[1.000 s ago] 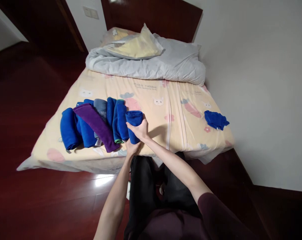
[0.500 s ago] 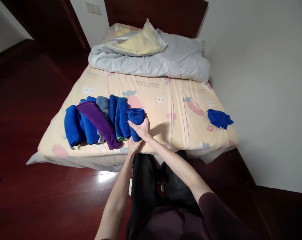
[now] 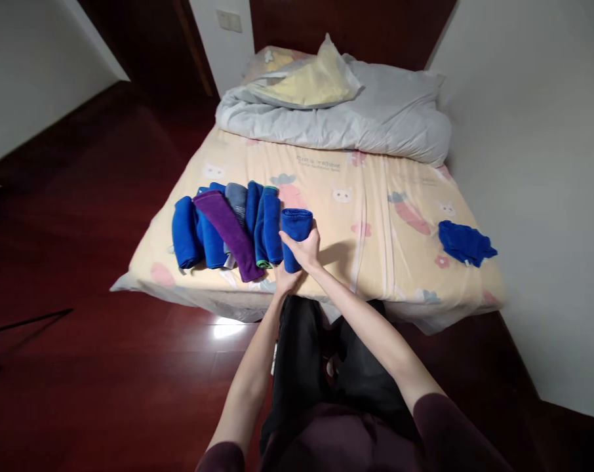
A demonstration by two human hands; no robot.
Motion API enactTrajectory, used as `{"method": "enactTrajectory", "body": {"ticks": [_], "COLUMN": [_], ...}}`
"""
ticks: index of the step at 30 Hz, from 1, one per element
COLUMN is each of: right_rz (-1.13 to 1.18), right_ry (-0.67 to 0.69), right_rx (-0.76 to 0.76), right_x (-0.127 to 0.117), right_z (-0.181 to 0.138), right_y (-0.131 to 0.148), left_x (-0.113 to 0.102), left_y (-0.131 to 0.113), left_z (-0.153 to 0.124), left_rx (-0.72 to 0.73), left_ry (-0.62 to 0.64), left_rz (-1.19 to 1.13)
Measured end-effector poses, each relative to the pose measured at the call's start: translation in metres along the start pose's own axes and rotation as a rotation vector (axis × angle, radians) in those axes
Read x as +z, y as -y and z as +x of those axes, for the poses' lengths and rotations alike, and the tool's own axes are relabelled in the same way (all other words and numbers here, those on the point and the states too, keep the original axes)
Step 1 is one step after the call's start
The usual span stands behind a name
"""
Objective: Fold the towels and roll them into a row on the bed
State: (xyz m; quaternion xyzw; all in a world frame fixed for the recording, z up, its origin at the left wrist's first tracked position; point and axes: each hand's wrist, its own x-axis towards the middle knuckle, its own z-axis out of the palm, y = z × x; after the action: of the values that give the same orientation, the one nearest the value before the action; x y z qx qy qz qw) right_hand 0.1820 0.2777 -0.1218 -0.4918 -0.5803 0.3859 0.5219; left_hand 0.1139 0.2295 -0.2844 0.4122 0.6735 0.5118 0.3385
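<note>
A rolled blue towel [image 3: 296, 226] stands tilted up near the bed's front edge, held between both hands. My right hand [image 3: 305, 249] wraps its right side, thumb across the front. Under its lower end is my left hand [image 3: 288, 278], closed on it, with the fingers mostly hidden. Just left lies a row of rolled towels: blue ones [image 3: 185, 233], a grey one [image 3: 237, 200] and blue ones with green trim [image 3: 267, 226]. A purple rolled towel [image 3: 231, 235] lies slantwise on top of the row. Far to the right sits a crumpled blue cloth [image 3: 467, 243].
The bed [image 3: 326, 190] has a cream sheet printed with rabbits and carrots. A folded white quilt [image 3: 336, 128] and a yellow pillow [image 3: 316, 82] lie by the dark headboard [image 3: 346, 29]. A white wall [image 3: 533, 164] borders the right side. A thin black stand [image 3: 29, 321] is on the floor at left.
The camera view has swung left, so the whole scene sits farther right in the picture. Both hands keep their hold on the rolled blue towel; the other towels lie as before.
</note>
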Motion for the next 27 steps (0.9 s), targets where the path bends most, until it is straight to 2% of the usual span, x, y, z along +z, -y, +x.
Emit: {"method": "enactTrajectory", "body": {"ticks": [10,13,16,19,22,24,27], "right_rz": [-0.014,-0.025,-0.069,-0.092,-0.042,-0.016,-0.025], "right_ry": [-0.014,-0.019,-0.065,-0.113,-0.082,-0.041,0.0], "right_rx": [0.007,-0.034,-0.121,-0.144,-0.082,-0.029,0.061], "right_x": [0.003,0.002,-0.001,-0.006,-0.009,-0.011,-0.018], "right_z": [0.002,0.001,0.0,-0.002,-0.007,-0.013,-0.028], "right_y": [-0.005,-0.005,-0.001,0.004,0.004,-0.003,-0.024], "left_x": [-0.002,-0.002,-0.01,-0.027,-0.047,-0.056,-0.06], "left_y": [-0.002,-0.008,-0.012,-0.012,-0.012,-0.017,-0.03], "left_z": [0.001,-0.002,-0.017,-0.043,-0.065,-0.07,-0.062], "left_rx": [0.018,0.032,0.094,0.185,0.266,0.334,0.425], "left_ry": [-0.003,-0.002,-0.047,-0.162,-0.254,-0.224,-0.114], "left_rz": [0.018,-0.015,-0.102,-0.136,-0.008,0.11,0.266]}}
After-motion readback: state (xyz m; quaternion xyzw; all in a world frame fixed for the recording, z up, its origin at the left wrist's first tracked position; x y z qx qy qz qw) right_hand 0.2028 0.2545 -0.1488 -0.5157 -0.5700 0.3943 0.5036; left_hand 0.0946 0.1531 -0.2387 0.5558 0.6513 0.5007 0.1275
